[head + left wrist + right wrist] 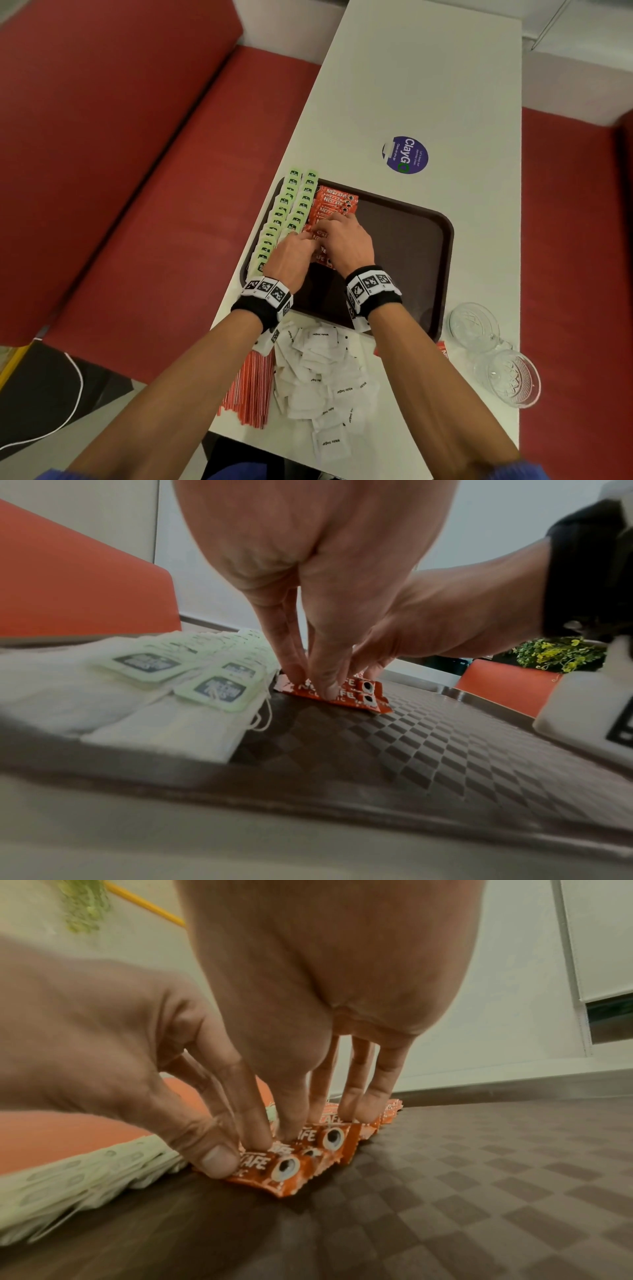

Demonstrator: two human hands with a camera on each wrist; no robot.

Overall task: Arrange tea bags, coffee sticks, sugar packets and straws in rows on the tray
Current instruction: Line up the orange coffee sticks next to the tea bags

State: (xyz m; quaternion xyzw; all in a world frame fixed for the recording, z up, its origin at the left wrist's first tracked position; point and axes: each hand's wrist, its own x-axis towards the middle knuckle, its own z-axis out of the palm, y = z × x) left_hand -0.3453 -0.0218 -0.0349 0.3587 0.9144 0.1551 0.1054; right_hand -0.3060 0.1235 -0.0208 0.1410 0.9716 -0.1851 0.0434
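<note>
A brown tray (404, 246) lies on the white table. Two rows of green-tagged tea bags (287, 212) fill its left side. Beside them runs a row of overlapping red coffee sticks (334, 202). Both hands are on that row's near end. My left hand (301, 245) has thumb and forefinger pinched on the left end of the nearest stick (274, 1164). My right hand (334, 228) presses straight fingertips (373, 1104) down on the sticks behind it. Off the tray at the front lie white sugar packets (322, 370) in a heap and red-striped straws (251, 390) in a bundle.
Two cut-glass dishes (474, 325) (513, 377) stand at the table's front right. A stray red stick (443, 350) pokes out beside my right forearm. The tray's right half shows bare checkered floor (445, 750). A round purple sticker (406, 155) sits beyond the tray. Red bench seats (137, 205) flank the table.
</note>
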